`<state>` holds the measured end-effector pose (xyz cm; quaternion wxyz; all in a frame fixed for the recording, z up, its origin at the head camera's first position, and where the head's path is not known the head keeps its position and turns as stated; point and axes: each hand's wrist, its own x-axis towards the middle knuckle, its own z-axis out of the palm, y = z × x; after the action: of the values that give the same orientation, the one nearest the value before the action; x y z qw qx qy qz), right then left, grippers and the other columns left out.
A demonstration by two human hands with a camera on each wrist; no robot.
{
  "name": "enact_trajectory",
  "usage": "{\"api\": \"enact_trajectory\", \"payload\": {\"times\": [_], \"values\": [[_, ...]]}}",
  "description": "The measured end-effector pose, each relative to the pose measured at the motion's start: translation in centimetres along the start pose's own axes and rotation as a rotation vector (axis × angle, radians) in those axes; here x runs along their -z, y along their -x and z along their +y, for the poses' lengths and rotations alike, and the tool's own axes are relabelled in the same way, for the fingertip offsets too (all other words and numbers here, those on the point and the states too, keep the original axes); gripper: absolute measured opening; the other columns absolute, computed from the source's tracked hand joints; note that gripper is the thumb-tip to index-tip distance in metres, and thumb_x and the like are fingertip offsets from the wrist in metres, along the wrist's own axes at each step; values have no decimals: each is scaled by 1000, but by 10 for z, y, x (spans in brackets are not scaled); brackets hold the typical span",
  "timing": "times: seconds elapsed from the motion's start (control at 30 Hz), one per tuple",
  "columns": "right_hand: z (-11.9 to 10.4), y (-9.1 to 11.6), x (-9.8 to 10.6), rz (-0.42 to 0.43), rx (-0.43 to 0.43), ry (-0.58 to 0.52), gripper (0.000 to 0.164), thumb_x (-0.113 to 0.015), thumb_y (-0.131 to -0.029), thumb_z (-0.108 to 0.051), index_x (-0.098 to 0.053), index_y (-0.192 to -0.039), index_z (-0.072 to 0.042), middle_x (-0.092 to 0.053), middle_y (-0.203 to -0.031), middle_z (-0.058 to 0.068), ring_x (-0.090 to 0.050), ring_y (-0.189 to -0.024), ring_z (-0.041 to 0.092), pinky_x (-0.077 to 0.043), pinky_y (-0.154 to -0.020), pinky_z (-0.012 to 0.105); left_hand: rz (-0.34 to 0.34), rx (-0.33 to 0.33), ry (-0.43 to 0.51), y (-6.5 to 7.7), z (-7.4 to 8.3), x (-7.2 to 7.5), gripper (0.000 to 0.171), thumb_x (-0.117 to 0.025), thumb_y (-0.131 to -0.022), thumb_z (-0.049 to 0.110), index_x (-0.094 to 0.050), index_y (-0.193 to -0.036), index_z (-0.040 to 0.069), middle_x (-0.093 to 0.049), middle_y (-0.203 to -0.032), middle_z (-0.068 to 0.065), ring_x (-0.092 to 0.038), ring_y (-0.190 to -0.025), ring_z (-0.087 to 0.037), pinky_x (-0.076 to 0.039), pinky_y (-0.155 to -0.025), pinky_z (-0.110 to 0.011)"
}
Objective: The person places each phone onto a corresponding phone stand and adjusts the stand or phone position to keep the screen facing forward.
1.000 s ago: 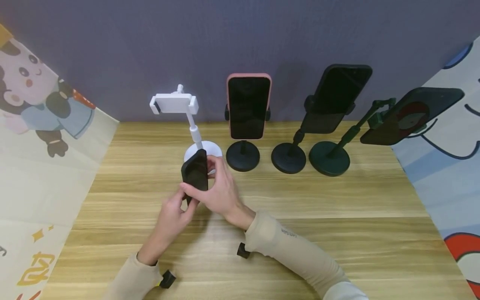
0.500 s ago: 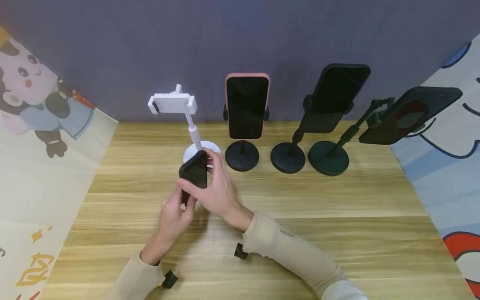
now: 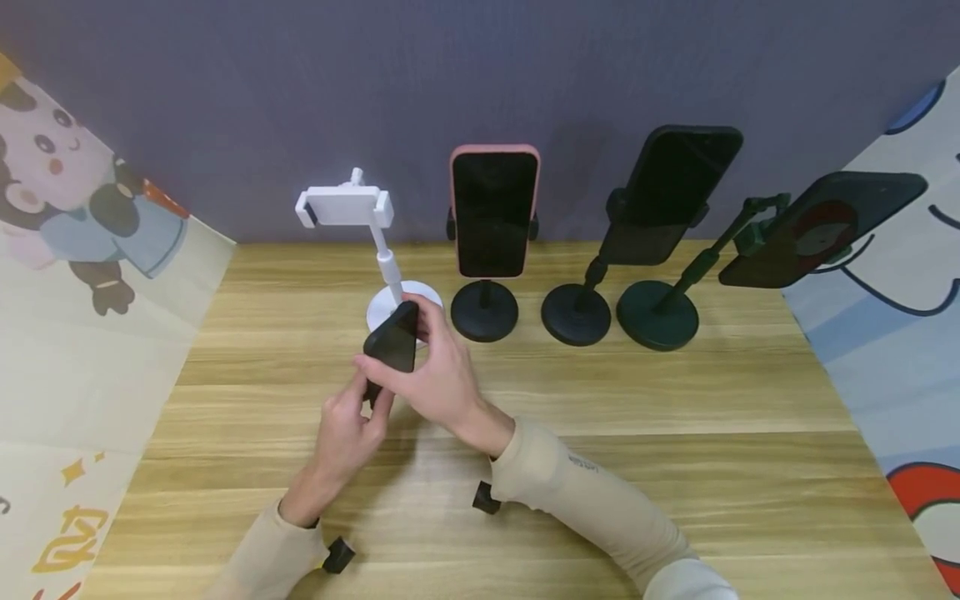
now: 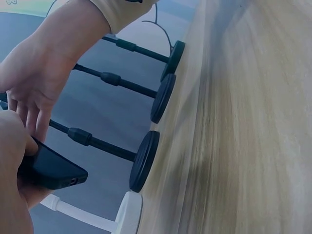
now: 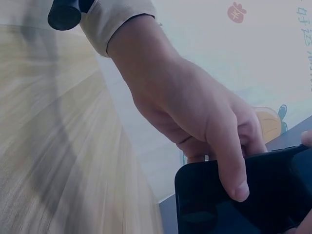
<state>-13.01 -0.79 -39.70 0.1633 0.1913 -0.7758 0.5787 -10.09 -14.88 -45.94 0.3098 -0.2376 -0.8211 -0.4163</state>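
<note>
Both hands hold a black smartphone in front of the white phone stand, above the table. The left hand pinches its lower end, with the thumb on the screen side in the right wrist view. Across the upper part, the right hand grips the phone between thumb and fingers. The white stand's clamp has no phone in it, and the hands and phone partly cover its round base. In the left wrist view one end of the phone sticks out past the left hand.
Right of the white stand, a black stand holds a pink-cased phone. Another black stand carries a tilted dark phone, and a dark green stand holds a phone leaning right. A grey-blue wall rises behind the wooden table.
The phone has shifted and tilted slightly between the hands. The right hand's fingers have moved a little up along its edge. The stands stay as they were.
</note>
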Motion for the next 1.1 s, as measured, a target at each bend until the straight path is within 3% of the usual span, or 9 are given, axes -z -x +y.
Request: {"api": "enact_trajectory", "payload": {"times": [0.27, 0.4, 0.57, 0.73, 0.87, 1.0, 1.1], "values": [[-30, -3, 14, 8, 18, -51, 69, -80, -68, -18, -48, -126, 2, -65, -103, 13, -62, -95, 22, -53, -83, 39, 1, -33, 32, -3, -4, 2, 37, -69, -72, -4, -62, -108, -8, -70, -87, -18, -67, -76, -23, -57, -61, -35], [-20, -5, 14, 28, 49, -56, 69, -81, -68, -20, -48, -126, 0, -66, -102, 12, -63, -94, 19, -54, -82, 37, -40, -85, 44, -10, -1, 8, 44, -70, -73, 1, -60, -114, -9, -70, -92, -18, -67, -77, -24, -57, -62, -37], [3, -5, 10, 33, 68, -62, 72, -80, -70, -29, -47, -130, -9, -65, -104, 5, -61, -97, 9, -53, -84, 30, -85, -122, 91, -29, 16, 25, 42, -67, -73, 1, -59, -112, -13, -68, -99, -21, -66, -83, -25, -56, -66, -41], [12, -4, 10, 24, 75, -69, 74, -79, -71, -34, -46, -132, -10, -64, -109, 4, -60, -101, 6, -51, -86, 26, -15, -168, 101, -52, 23, 39, 38, -61, -75, 1, -60, -109, -15, -68, -99, -23, -65, -88, -23, -56, -64, -40], [12, -4, 11, 17, 66, -69, 76, -80, -70, -34, -45, -132, -9, -64, -112, 4, -60, -101, 6, -52, -86, 26, 76, -215, 92, -64, 13, 45, 31, -59, -78, 2, -63, -105, -14, -69, -95, -22, -65, -87, -25, -56, -68, -30], [12, -3, 11, 7, 51, -67, 76, -80, -70, -34, -45, -132, -9, -64, -114, 3, -59, -102, 6, -51, -86, 25, 159, -211, 71, -79, 13, 52, 26, -58, -84, 4, -64, -101, -15, -68, -93, -24, -65, -86, -25, -54, -75, -23], [12, -1, 11, -3, 38, -66, 76, -80, -69, -35, -45, -132, -9, -64, -113, 3, -59, -103, 5, -51, -87, 25, 209, -200, 49, -94, 24, 59, 23, -57, -84, 3, -65, -96, -15, -67, -92, -25, -64, -85, -26, -51, -79, -20]]}}
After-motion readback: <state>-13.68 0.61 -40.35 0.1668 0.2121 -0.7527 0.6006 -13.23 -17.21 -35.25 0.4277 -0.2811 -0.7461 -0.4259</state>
